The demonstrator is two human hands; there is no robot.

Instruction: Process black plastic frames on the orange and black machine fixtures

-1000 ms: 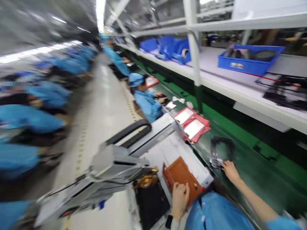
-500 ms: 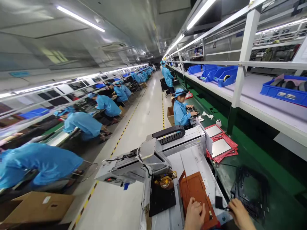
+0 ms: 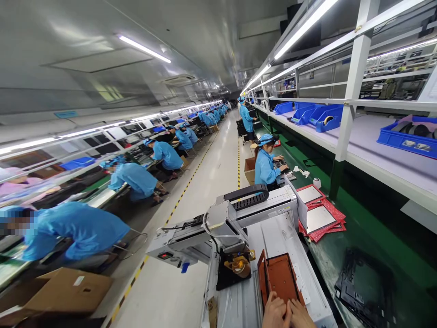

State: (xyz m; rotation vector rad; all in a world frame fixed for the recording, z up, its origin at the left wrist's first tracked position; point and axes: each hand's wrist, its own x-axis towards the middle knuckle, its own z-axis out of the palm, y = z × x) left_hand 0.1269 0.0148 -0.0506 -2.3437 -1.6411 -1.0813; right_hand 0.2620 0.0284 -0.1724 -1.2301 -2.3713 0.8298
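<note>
At the bottom edge of the head view, my left hand (image 3: 275, 312) and my right hand (image 3: 301, 315) touch each other at the near end of a brown fixture tray (image 3: 282, 275). Only the knuckles and bent fingers show, pressed together. What they hold is hidden. The tray lies on the white bed of a small gantry machine (image 3: 235, 212) with a brass-coloured head (image 3: 239, 265). A black plastic frame (image 3: 367, 284) lies on the green conveyor (image 3: 362, 232) to the right, away from both hands.
Red trays with grey plates (image 3: 321, 218) lie stacked on the conveyor beyond the machine. A seated co-worker in blue (image 3: 265, 166) works further along. Blue bins (image 3: 406, 139) sit on the shelf above. Left of the aisle, several seated people and a cardboard box (image 3: 58, 291).
The view has lifted and steadied. My right hand came left off the conveyor and the black frame, carrying a small black piece, and now lies against my left hand on the brown tray.
</note>
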